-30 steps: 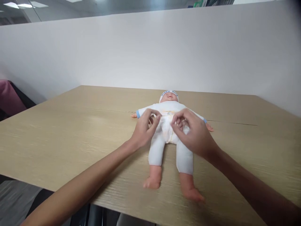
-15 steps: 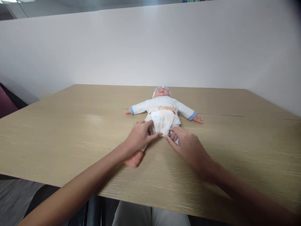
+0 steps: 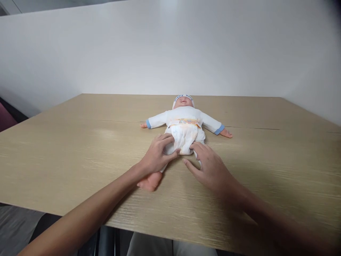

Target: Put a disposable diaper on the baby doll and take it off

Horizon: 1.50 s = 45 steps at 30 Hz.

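Observation:
A baby doll point(image 3: 183, 117) in a white suit with blue cuffs and a white cap lies on its back on the wooden table point(image 3: 80, 149), arms spread, head away from me. A white diaper point(image 3: 184, 137) with a yellow waistband covers its hips. My left hand point(image 3: 157, 154) curls round the doll's left thigh at the diaper's edge. My right hand point(image 3: 209, 167) lies over the other leg, fingers touching the diaper's lower edge. One bare foot point(image 3: 149, 183) sticks out below my left wrist; the other leg is hidden.
A white partition wall point(image 3: 170, 49) stands along the table's far edge. The near table edge runs just below my forearms. A dark red shape point(image 3: 6, 119) shows at the far left beyond the table.
My hands slid down from the doll's waist to its thighs at the diaper's lower edge. The diaper and waistband now show uncovered. The view shifted slightly.

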Tool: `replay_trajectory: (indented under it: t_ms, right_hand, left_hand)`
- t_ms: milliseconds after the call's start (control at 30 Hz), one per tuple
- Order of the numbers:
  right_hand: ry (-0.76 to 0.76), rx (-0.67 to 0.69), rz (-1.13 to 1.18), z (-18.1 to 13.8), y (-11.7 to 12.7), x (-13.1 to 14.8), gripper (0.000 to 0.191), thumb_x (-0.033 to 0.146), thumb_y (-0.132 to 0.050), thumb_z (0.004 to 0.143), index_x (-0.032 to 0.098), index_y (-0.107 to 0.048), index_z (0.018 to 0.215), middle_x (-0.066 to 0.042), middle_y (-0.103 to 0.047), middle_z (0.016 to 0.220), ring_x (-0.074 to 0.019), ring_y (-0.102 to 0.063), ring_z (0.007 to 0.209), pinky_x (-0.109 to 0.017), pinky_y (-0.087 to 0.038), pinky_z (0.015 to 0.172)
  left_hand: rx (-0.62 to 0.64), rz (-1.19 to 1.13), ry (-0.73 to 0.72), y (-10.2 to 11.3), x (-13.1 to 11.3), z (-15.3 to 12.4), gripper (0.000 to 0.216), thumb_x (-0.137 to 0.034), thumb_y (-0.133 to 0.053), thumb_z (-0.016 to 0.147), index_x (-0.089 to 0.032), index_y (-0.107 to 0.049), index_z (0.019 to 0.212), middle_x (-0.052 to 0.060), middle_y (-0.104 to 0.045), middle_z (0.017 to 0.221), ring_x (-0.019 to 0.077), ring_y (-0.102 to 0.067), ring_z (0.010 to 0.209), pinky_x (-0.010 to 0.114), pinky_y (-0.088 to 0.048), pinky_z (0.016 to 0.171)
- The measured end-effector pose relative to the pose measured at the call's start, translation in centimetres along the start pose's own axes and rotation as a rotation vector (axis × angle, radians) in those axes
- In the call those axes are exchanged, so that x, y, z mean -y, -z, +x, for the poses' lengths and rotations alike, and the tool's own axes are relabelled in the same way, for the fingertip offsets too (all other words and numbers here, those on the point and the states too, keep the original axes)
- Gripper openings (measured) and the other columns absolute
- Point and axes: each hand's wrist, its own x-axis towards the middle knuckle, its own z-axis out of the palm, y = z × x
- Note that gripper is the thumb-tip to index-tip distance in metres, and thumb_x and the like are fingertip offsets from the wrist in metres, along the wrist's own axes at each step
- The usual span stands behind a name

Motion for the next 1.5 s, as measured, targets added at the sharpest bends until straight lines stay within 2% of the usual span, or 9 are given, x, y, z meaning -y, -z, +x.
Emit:
replay_trajectory:
  t_ms: [133,200,300,433,567,700,933,1267,1500]
  right_hand:
    - [-0.235,-0.035,0.147,0.7,0.1,0.0,0.017,0.04,-0.067,0.097,0.025,-0.062,0.103,0.003,-0.058,0.071,-0.0199,-0.054,0.061,-0.033,-0.039,0.062]
    - [-0.345,-0.088,0.243,0.8,0.4,0.0,0.023,0.045,-0.069,0.096,0.026,-0.06,0.104,0.005,-0.058,0.067,-0.0173,-0.047,0.054,-0.032,-0.036,0.058]
    - [-0.41,-0.156,0.337,0.6,0.9,-0.1,0.034,0.05,-0.075,0.092,0.026,-0.057,0.109,-0.002,-0.076,0.089,-0.0179,-0.055,0.062,-0.033,-0.042,0.064]
    - [-0.483,-0.171,0.304,0.1,1.6,-0.4,0.039,0.058,-0.078,0.091,0.026,-0.063,0.107,-0.007,-0.083,0.115,-0.0218,-0.067,0.075,-0.036,-0.046,0.072]
    - [-0.448,-0.139,0.253,-0.2,1.9,-0.6,0.035,0.061,-0.075,0.093,0.026,-0.072,0.099,-0.008,-0.085,0.108,-0.0281,-0.071,0.088,-0.04,-0.048,0.081]
    - [-0.395,-0.112,0.17,-0.2,1.9,-0.5,0.045,0.069,-0.067,0.095,0.026,-0.079,0.101,-0.009,-0.084,0.102,-0.0308,-0.067,0.088,-0.044,-0.048,0.083]
    - [-0.387,-0.11,0.133,-0.1,1.7,-0.4,0.055,0.077,-0.063,0.096,0.025,-0.082,0.097,-0.01,-0.08,0.089,-0.0321,-0.068,0.085,-0.043,-0.049,0.077]
    - [-0.383,-0.095,0.189,-0.1,1.4,-0.4,0.035,0.06,-0.073,0.094,0.026,-0.079,0.097,-0.009,-0.082,0.096,-0.032,-0.069,0.091,-0.043,-0.05,0.081]
    - [-0.406,-0.073,0.234,0.0,1.7,-0.5,0.033,0.058,-0.073,0.093,0.026,-0.078,0.099,-0.008,-0.084,0.1,-0.0326,-0.071,0.095,-0.044,-0.05,0.086]
  left_hand:
    - [-0.044,-0.043,0.074,-0.2,0.4,0.2,0.029,-0.041,-0.072,0.095,-0.023,-0.052,0.083,0.001,-0.055,0.087,0.0236,-0.054,0.093,0.039,-0.046,0.088]
    - [-0.087,-0.127,0.135,-0.5,0.7,0.1,0.027,-0.042,-0.076,0.092,-0.023,-0.055,0.091,0.0,-0.055,0.088,0.0215,-0.054,0.089,0.037,-0.046,0.084]
    - [-0.109,-0.309,0.193,-0.9,1.2,0.0,0.035,-0.045,-0.077,0.092,-0.025,-0.049,0.097,-0.002,-0.058,0.09,0.0187,-0.055,0.086,0.035,-0.047,0.081]
    - [-0.169,-0.456,0.263,-1.2,1.7,-0.4,0.051,-0.048,-0.087,0.086,-0.026,-0.046,0.107,0.002,-0.067,0.104,0.0217,-0.066,0.1,0.039,-0.053,0.089]
    - [-0.192,-0.406,0.357,-0.8,1.3,-1.0,0.057,-0.051,-0.093,0.081,-0.023,-0.057,0.115,0.006,-0.073,0.117,0.0245,-0.07,0.107,0.041,-0.054,0.093]
    - [-0.158,-0.255,0.338,-0.2,0.3,-1.3,0.045,-0.052,-0.09,0.085,-0.022,-0.066,0.108,0.006,-0.076,0.116,0.0247,-0.07,0.103,0.042,-0.054,0.09]
    - [-0.189,-0.271,0.397,-0.4,-0.3,-1.3,0.053,-0.052,-0.092,0.082,-0.021,-0.059,0.11,0.01,-0.073,0.124,0.0254,-0.07,0.106,0.041,-0.054,0.091]
    - [-0.053,-0.343,0.426,0.2,0.8,-0.4,0.049,-0.06,-0.091,0.079,-0.022,-0.065,0.093,0.004,-0.074,0.092,0.0225,-0.069,0.086,0.037,-0.05,0.075]
    - [-0.102,-0.452,0.564,0.0,0.9,-0.5,0.064,-0.057,-0.098,0.07,-0.023,-0.059,0.107,0.006,-0.076,0.098,0.025,-0.072,0.092,0.038,-0.054,0.075]
